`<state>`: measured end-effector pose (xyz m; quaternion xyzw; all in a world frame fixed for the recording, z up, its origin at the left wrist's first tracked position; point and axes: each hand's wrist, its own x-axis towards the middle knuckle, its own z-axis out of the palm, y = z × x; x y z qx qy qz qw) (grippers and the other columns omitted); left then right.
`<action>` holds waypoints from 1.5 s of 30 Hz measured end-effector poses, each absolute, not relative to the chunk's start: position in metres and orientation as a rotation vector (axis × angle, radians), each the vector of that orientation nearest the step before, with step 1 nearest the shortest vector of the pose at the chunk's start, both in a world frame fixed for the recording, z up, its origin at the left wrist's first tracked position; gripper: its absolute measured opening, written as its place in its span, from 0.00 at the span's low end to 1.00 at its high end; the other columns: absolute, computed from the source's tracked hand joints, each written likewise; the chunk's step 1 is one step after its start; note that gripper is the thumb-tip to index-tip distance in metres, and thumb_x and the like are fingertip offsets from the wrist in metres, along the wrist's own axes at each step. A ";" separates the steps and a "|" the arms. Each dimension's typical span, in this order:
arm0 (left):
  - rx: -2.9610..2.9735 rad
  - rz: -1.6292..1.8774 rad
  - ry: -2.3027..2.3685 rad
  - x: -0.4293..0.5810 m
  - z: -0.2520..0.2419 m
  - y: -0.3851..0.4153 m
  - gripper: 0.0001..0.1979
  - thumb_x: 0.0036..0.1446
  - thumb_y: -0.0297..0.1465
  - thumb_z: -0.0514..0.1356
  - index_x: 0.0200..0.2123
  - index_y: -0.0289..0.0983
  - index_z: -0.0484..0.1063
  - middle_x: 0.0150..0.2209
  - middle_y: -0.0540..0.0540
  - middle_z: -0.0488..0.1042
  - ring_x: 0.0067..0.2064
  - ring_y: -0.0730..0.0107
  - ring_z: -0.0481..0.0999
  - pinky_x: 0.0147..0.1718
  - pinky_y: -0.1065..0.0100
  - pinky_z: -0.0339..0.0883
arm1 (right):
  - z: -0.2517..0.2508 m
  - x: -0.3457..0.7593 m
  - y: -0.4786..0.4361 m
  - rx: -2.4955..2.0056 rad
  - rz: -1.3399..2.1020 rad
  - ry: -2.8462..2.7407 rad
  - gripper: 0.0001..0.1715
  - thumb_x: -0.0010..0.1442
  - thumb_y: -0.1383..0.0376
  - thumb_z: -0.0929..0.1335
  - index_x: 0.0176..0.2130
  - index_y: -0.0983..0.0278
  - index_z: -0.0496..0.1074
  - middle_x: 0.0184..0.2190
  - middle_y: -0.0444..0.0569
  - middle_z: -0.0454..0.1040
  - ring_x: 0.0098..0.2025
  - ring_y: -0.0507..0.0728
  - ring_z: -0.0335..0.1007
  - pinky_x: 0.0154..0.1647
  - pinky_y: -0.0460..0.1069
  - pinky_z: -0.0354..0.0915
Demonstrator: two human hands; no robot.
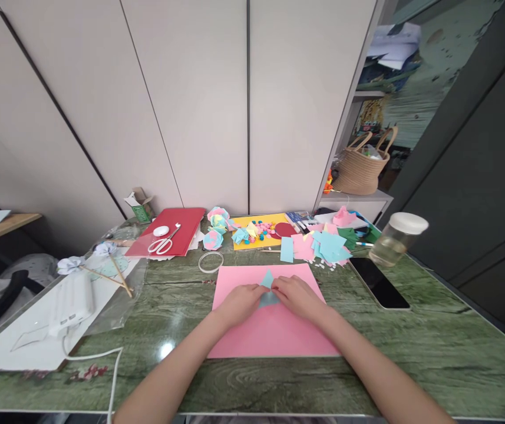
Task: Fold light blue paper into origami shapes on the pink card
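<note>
A small piece of light blue paper (pixel 268 299) lies over the pink sheet (pixel 274 335) in front of me, one pointed corner showing beyond my fingers. From the left, my left hand (pixel 244 300) has its fingers closed on the paper's edge. My right hand (pixel 297 293) pinches the same piece from the other side, its fingertips almost meeting the left ones. Where the fingertips come together, they partly cover the paper, so its exact fold cannot be made out.
Behind the pink sheet are a white ring (pixel 211 262), blue and pink paper scraps (pixel 332 246), a yellow sheet (pixel 240 241) with beads, and scissors (pixel 164 242) on a red folder (pixel 187 227). A phone (pixel 379 282) and a lidded jar (pixel 396 240) stand right; a white power bank (pixel 73 300) lies left.
</note>
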<state>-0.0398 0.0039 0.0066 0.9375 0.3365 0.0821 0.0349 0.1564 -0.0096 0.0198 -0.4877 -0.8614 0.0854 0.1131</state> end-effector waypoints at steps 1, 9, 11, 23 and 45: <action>2.875 0.262 1.018 -0.040 0.007 0.004 0.14 0.60 0.25 0.47 0.48 0.39 0.64 0.42 0.47 0.73 0.42 0.68 0.73 0.41 0.68 0.65 | 0.019 0.156 -0.009 -1.410 0.251 -2.540 0.12 0.62 0.66 0.58 0.38 0.63 0.68 0.35 0.48 0.72 0.39 0.54 0.67 0.40 0.49 0.53; 2.884 0.260 0.941 -0.037 0.005 0.001 0.10 0.59 0.31 0.52 0.43 0.39 0.69 0.40 0.46 0.74 0.43 0.66 0.72 0.44 0.66 0.63 | 0.010 0.153 -0.008 -1.286 0.232 -2.614 0.11 0.55 0.67 0.65 0.41 0.63 0.69 0.38 0.49 0.72 0.45 0.56 0.62 0.45 0.50 0.55; 2.890 0.252 0.938 -0.036 0.003 0.001 0.10 0.59 0.29 0.52 0.43 0.39 0.69 0.40 0.46 0.74 0.42 0.66 0.72 0.43 0.65 0.63 | 0.010 0.153 -0.008 -1.279 0.227 -2.625 0.11 0.56 0.67 0.64 0.41 0.64 0.69 0.37 0.50 0.72 0.45 0.56 0.63 0.45 0.50 0.55; 2.903 0.255 0.931 -0.037 0.007 0.001 0.10 0.58 0.30 0.53 0.41 0.38 0.69 0.39 0.46 0.73 0.43 0.66 0.71 0.43 0.66 0.63 | 0.014 0.152 -0.011 -1.305 0.181 -2.655 0.10 0.58 0.65 0.63 0.40 0.64 0.69 0.36 0.52 0.72 0.44 0.58 0.64 0.44 0.51 0.55; 2.814 0.315 1.077 -0.037 0.008 0.001 0.12 0.59 0.26 0.48 0.44 0.38 0.66 0.39 0.45 0.72 0.40 0.65 0.73 0.39 0.66 0.65 | 0.019 0.152 -0.012 -1.268 0.360 -2.489 0.11 0.59 0.63 0.62 0.39 0.63 0.71 0.35 0.50 0.74 0.43 0.57 0.65 0.48 0.52 0.52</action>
